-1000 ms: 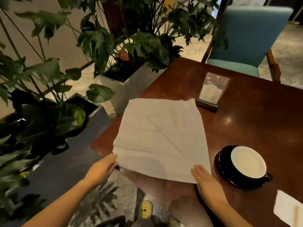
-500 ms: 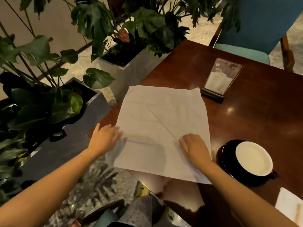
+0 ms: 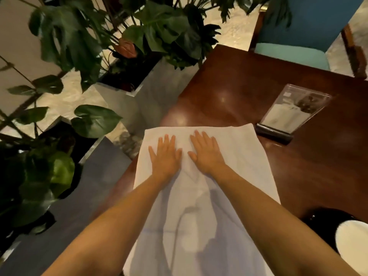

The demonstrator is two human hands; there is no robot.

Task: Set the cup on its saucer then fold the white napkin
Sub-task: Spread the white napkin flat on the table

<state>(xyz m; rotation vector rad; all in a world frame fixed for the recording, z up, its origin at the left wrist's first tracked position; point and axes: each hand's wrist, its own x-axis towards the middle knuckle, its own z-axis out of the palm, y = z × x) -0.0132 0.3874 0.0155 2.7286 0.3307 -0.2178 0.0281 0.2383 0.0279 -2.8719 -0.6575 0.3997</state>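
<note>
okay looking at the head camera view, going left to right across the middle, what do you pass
Planter leaves → left hand → right hand, both flat on the white napkin → menu card stand on the table.

left hand (image 3: 165, 156): bare, no rings | right hand (image 3: 207, 154): bare | forearms: unsleeved, no watch

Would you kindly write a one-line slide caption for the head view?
Both hands, left and right, press flat on the white napkin spread over the wooden table.
</note>
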